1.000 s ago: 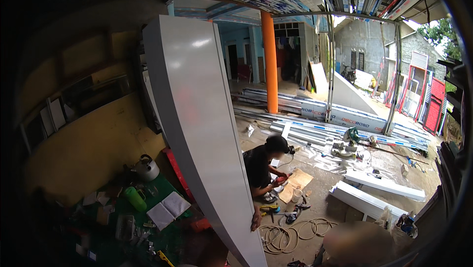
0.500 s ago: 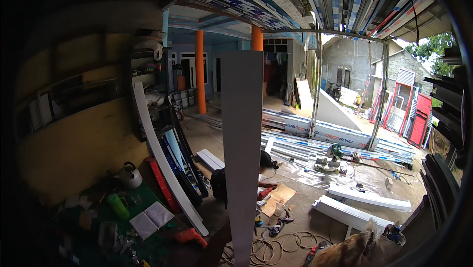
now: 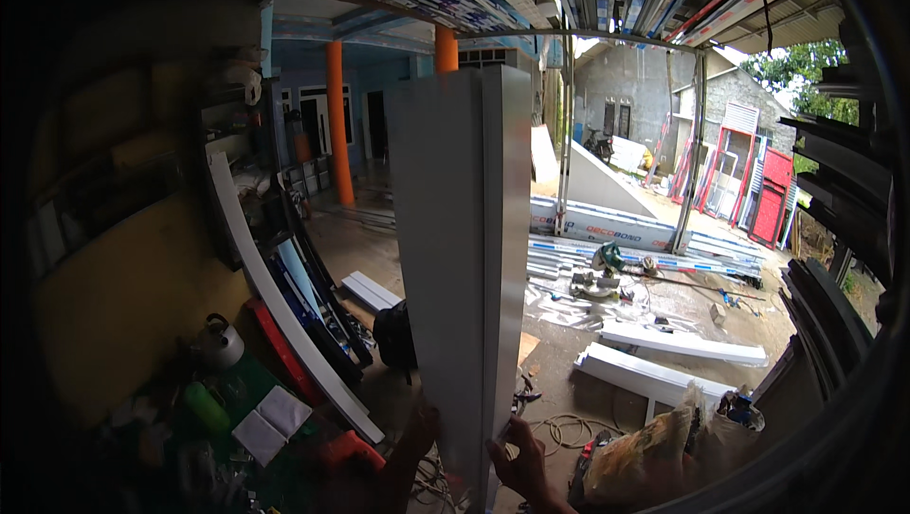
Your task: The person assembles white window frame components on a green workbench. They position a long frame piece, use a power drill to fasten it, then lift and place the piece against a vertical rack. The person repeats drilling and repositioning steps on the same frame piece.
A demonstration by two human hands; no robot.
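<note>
A long, pale grey metal profile stands upright before me, showing a broad face and a narrower side with a groove between them. My left hand, dark in shadow, is closed on its left edge near the lower end. On the right edge, slightly lower, my right hand grips the profile with its fingers bent. The bottom of the profile runs out of the picture. Behind it crouches a co-worker, mostly hidden; only a dark part of the back shows.
A green-covered table at left bears a kettle and an open notebook. A long white strip leans beside it. White profiles, a cable and a saw lie right. Stacked bars stand far right.
The profile has turned, so its grooved side now shows, and looks nearer. My right hand has come into view on its edge. The background has shifted left; the profile now covers the co-worker's hands.
</note>
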